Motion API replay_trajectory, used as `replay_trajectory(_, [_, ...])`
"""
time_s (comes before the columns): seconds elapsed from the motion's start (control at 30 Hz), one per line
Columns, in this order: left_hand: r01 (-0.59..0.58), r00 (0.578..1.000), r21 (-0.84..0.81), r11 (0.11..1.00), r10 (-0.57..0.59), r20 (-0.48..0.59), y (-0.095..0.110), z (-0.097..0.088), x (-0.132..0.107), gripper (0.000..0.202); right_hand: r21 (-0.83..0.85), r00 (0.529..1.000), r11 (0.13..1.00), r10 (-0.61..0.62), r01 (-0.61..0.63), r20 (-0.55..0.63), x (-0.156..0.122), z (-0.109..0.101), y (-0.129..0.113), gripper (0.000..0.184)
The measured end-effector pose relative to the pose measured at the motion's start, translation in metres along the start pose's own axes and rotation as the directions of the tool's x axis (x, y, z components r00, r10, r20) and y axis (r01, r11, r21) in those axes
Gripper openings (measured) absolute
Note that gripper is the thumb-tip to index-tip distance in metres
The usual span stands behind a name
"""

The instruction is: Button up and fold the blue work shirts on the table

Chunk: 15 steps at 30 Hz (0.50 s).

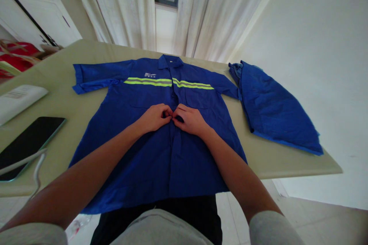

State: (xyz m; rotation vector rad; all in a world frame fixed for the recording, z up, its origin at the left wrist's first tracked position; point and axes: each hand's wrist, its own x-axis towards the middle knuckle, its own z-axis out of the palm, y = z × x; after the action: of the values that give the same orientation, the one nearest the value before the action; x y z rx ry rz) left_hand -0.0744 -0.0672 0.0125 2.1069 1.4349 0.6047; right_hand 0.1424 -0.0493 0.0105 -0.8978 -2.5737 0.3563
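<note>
A blue short-sleeved work shirt point(143, 160) lies spread front side up, its collar away from me and its hem hanging at the near table edge. Yellow-and-grey reflective strips cross its chest. At the middle of the front opening my left hand point(157, 116) pinches one edge of the placket. Against it, fingertips touching, my right hand point(189, 119) pinches the other edge. Any button between the fingers is hidden. Above my hands the placket gapes a little; below them its edges lie together.
Folded blue cloth point(276, 107) lies on the right of the table point(287, 166), touching the shirt's sleeve. On the left are a dark phone point(31, 141), a white cable point(37, 168) and a white box-like object point(21, 99). Curtains and a wall stand behind.
</note>
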Motion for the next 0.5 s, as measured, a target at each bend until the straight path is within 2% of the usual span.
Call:
replay_trajectory(0.1, [-0.004, 1.0, 0.001, 1.0, 0.004, 0.003, -0.001, 0.0, 0.0, 0.014, 0.233, 0.986, 0.962, 0.16, -0.145, -0.048, 0.004, 0.007, 0.008, 0.005])
replay_trajectory(0.2, [-0.03, 1.0, 0.023, 0.999, 0.03, 0.01, -0.003, 0.001, -0.001, 0.014, 0.409, 0.951, 0.869, 0.309, -0.277, -0.014, 0.008, 0.012, 0.015, 0.009])
replay_trajectory(0.27, [-0.078, 0.997, 0.078, 0.994, 0.079, -0.019, -0.003, 0.003, -0.002, 0.016, 0.435, 0.929, 0.836, 0.37, -0.334, 0.003, 0.01, 0.014, 0.016, 0.009])
replay_trajectory(0.37, [-0.169, 0.981, 0.239, 0.956, 0.186, -0.054, -0.001, 0.005, -0.006, 0.019, 0.406, 0.912, 0.837, 0.409, -0.365, -0.023, 0.011, 0.015, 0.014, 0.009])
replay_trajectory(0.5, [-0.257, 0.957, 0.471, 0.844, 0.288, 0.006, 0.007, 0.006, -0.008, 0.022, 0.33, 0.925, 0.883, 0.374, -0.334, -0.065, 0.009, 0.014, 0.012, 0.009])
